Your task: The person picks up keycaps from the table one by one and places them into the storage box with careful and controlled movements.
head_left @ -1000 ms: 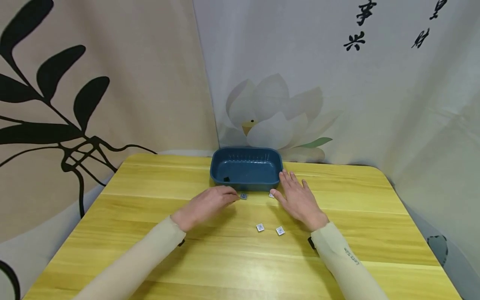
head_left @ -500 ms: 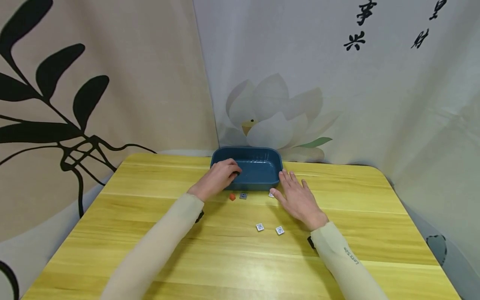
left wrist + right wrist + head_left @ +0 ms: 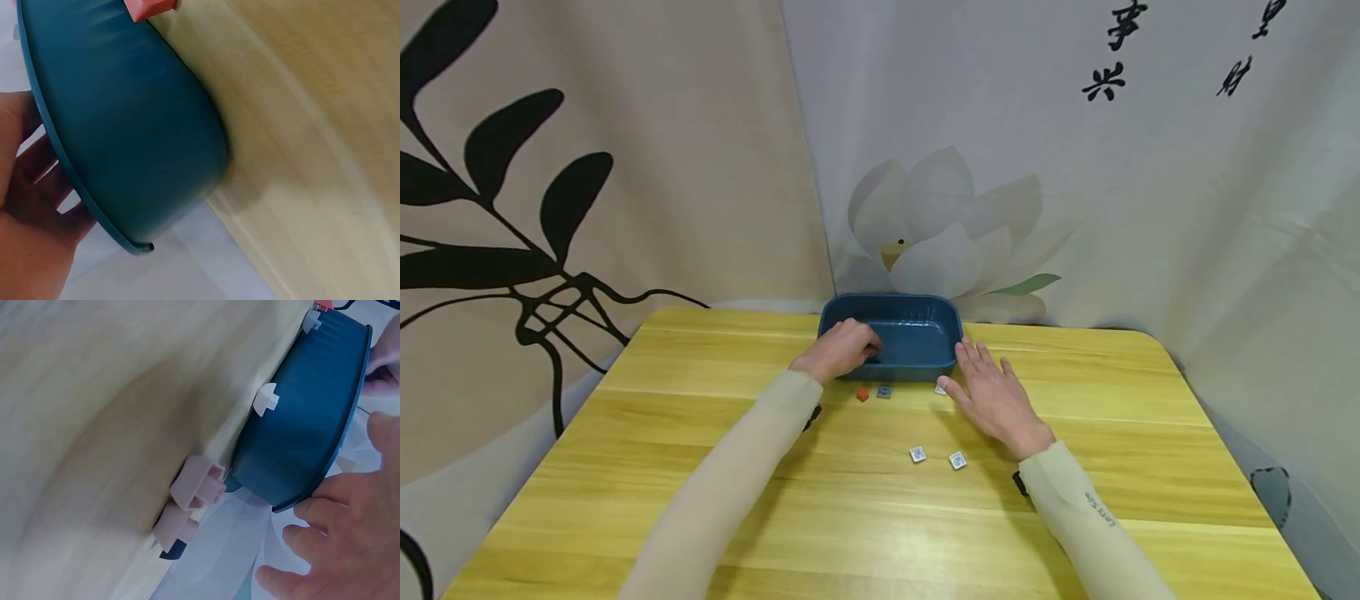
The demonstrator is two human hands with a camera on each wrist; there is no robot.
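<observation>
A dark blue rectangular tub (image 3: 917,372) stands at the table's back edge. My left hand (image 3: 841,348) reaches over its front left rim, fingers bent down inside; their tips are hidden, so whether they hold anything cannot be told. My right hand (image 3: 996,400) has its fingers extended, touching the tub's right front corner. Along the tub's front lie an orange keycap (image 3: 862,393), a grey keycap (image 3: 884,392) and a white keycap (image 3: 940,389) partly behind my right thumb. Stems jut from the pale keycaps, such as the white keycap (image 3: 265,400) in the right wrist view.
Two pale keycaps (image 3: 937,457) lie nearer on the yellow wooden table (image 3: 880,533), left of my right wrist. A printed cloth curtain (image 3: 715,167) hangs right behind the table and tub.
My left hand has moved from the orange keycap up and into the tub, uncovering that keycap and covering a small dark piece in the tub. My right hand has stayed in place.
</observation>
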